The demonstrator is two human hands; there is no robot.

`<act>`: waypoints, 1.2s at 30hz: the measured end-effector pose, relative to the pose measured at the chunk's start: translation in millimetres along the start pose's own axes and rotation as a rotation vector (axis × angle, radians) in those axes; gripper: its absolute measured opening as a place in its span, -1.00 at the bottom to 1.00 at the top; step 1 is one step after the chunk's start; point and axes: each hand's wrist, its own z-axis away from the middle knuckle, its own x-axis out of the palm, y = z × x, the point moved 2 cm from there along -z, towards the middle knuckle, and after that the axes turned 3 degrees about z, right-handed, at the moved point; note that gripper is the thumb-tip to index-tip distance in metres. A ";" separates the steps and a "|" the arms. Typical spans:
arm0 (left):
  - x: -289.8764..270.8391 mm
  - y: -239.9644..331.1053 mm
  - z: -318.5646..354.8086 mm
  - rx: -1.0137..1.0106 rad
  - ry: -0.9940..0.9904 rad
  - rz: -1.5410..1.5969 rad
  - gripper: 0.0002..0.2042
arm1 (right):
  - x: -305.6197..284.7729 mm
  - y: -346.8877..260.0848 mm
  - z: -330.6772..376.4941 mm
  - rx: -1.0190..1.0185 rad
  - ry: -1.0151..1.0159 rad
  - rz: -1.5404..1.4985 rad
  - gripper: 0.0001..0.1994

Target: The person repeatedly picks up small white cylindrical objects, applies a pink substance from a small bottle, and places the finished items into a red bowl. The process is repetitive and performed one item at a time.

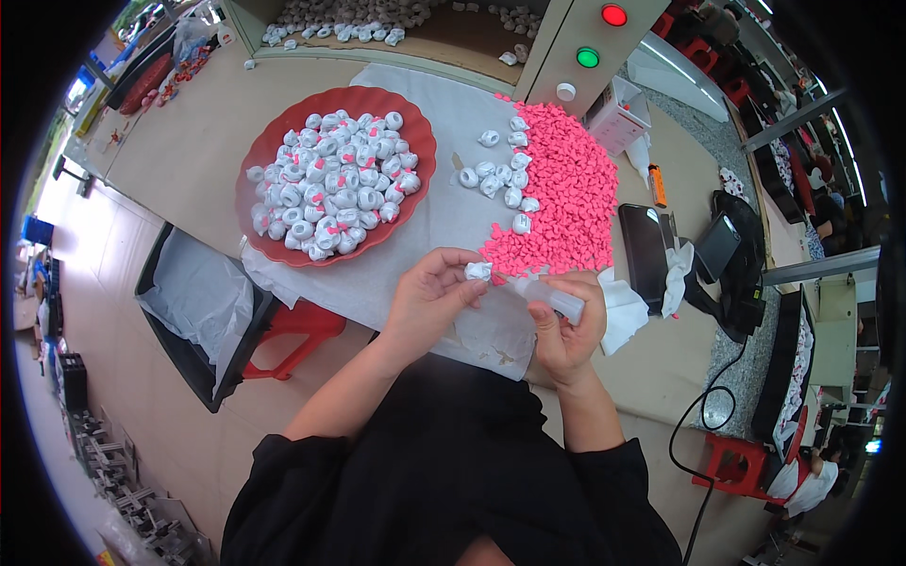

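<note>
Between the thumb and fingers of my left hand point(425, 297) is a small white rounded piece point(478, 271). My right hand point(573, 335) is wrapped round a translucent squeeze bottle point(559, 300), its narrow tip pointing left, close to the white piece. Just beyond both hands spreads a pile of small pink pieces point(571, 174). Several loose white pieces point(491, 179) lie along the pile's left side on a white paper sheet point(439, 113). To the left, a red scalloped plate point(269, 132) holds a heap of similar white pieces, some with pink bits on them.
At the back stands an open cabinet point(562, 47) with a red and a green button. On the right lie a dark phone point(644, 255), an orange lighter point(658, 187), crumpled tissue point(677, 274) and a black bag point(741, 283). A black paper-lined bin point(203, 302) sits by a red stool point(297, 335) at the left.
</note>
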 end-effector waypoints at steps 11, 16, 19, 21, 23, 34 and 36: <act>-0.6 -1.0 -0.1 0.024 -0.014 -0.022 -0.75 | -1.1 1.9 1.8 0.091 -0.006 -0.088 -0.74; -1.2 -2.5 -0.7 0.026 -0.018 -0.023 -0.75 | -0.7 2.5 2.6 0.101 -0.004 -0.108 -0.74; -1.4 -3.5 -0.6 0.034 -0.023 -0.026 -0.75 | -0.7 2.8 3.2 0.112 -0.005 -0.118 -0.73; -1.8 -3.7 -0.7 0.045 -0.034 -0.031 -0.75 | 0.1 3.2 3.9 0.114 -0.005 -0.124 -0.73; -1.3 -3.2 -1.0 0.038 -0.037 -0.029 -0.75 | 1.3 3.9 5.3 0.121 0.002 -0.132 -0.73; -0.8 -2.8 -0.5 0.032 -0.036 0.001 -0.74 | -1.8 5.2 6.8 0.205 0.024 -0.186 -0.74; -1.6 -2.9 -0.7 0.038 -0.039 0.016 -0.75 | -2.8 8.5 12.2 0.308 0.076 -0.268 -0.73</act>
